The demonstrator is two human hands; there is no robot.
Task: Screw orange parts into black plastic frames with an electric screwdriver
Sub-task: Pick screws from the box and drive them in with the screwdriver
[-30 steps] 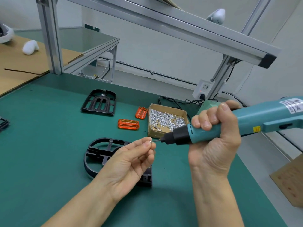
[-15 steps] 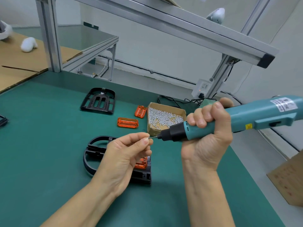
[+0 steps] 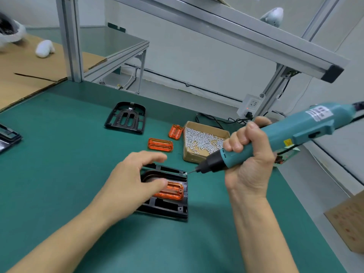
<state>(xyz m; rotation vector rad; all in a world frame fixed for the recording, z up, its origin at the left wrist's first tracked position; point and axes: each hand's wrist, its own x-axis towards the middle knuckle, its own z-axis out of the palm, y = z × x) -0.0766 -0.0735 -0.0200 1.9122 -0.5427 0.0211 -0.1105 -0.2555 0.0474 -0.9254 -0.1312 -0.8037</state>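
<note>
**Observer:** What do you have in front of you?

**Operator:** I see the green bench (image 3: 59,154) from the head camera. My right hand (image 3: 250,164) is wrapped tight around a teal electric screwdriver (image 3: 275,138), all fingers curled round its barrel. The tool slants down to the left, and its bit tip (image 3: 192,171) sits at the upper right corner of the black plastic frame (image 3: 171,205) lying nearest me.

**Observer:** And the left hand?

**Operator:** My left hand (image 3: 134,180) is spread over the left part of that frame, fingers loose and apart, gripping nothing. It is blurred, so I cannot tell whether the fingertips touch the plastic.

**Observer:** Where is the orange part?

**Operator:** One orange part (image 3: 173,191) is seated inside that frame, just right of my left thumb. Two loose orange parts lie farther back: one flat (image 3: 160,144), another (image 3: 175,132) just beside the cardboard box of screws (image 3: 204,142), which stands right behind the screwdriver's nose.

**Observer:** Anything else on the bench?

**Operator:** A second black frame (image 3: 126,118) lies well apart, toward the back. Another dark piece (image 3: 7,136) shows at the left edge. An aluminium rail (image 3: 236,34) crosses overhead, and a wall socket (image 3: 251,104) hangs on its post.
</note>
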